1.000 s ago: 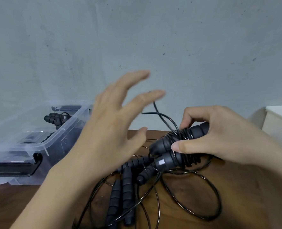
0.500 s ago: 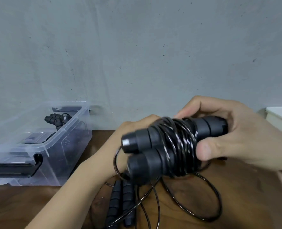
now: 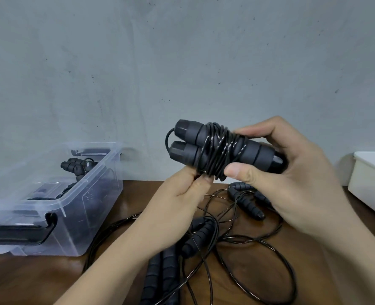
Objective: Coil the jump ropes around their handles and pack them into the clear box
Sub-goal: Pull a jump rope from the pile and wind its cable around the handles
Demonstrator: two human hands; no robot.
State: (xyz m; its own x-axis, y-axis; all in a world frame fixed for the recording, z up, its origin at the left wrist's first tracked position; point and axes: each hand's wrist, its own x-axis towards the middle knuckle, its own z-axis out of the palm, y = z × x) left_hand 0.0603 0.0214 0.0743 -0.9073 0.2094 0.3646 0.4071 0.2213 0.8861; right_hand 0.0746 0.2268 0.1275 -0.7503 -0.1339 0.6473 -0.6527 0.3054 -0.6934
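Two black foam handles of one jump rope are being held side by side, parallel, in the air above the wooden table, with their tapered ends pointing left. Its thin black cord is sitting wound in many crossing turns around the middle of both handles, binding them into a single bundle; a short loop is protruding at the tapered ends. The right hand is gripping the rear half of the bundle, fingers curled over the top and thumb pressing against the wraps from below, which appears intended to stop the turns from slackening. The left hand is pinching the cord at the lower edge of the coil between thumb and fingertips, probably tucking or securing the free end; the end itself is hidden. Judged from this, the coiling step is nearing completion and the transfer is not yet begun. The clear box is standing open on the table to the left, well apart from the bundle, and is already containing at least one coiled rope. Several uncoiled jump ropes are lying tangled on the table beneath both hands, awaiting the same treatment. At the right edge a white container is standing near the grey wall.
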